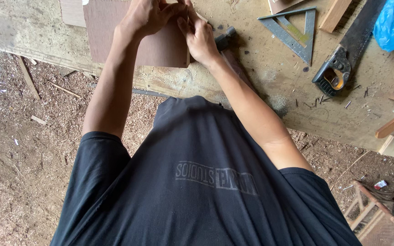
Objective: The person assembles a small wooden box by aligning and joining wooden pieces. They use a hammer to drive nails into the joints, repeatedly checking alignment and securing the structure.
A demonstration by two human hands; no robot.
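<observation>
Worn plywood table [251,91] spans far side, sawdust floor [19,173] near. I watch brown board [160,48] lying flat at table's near edge, both hands at its right edge. Left hand [144,18] grip curled, right hand [199,38] grip pinching thin wood strip [188,27]. Hammer [226,38] just right; speed square [292,34], handsaw [343,64] farther right. Risk, I judge: strip slips, fingers crowded.

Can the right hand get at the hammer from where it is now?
Probably yes. The right hand is on the edge of the brown board, and the hammer lies on the workbench just beside it, partly under the forearm, with nothing between; the hand must let go first.
</observation>
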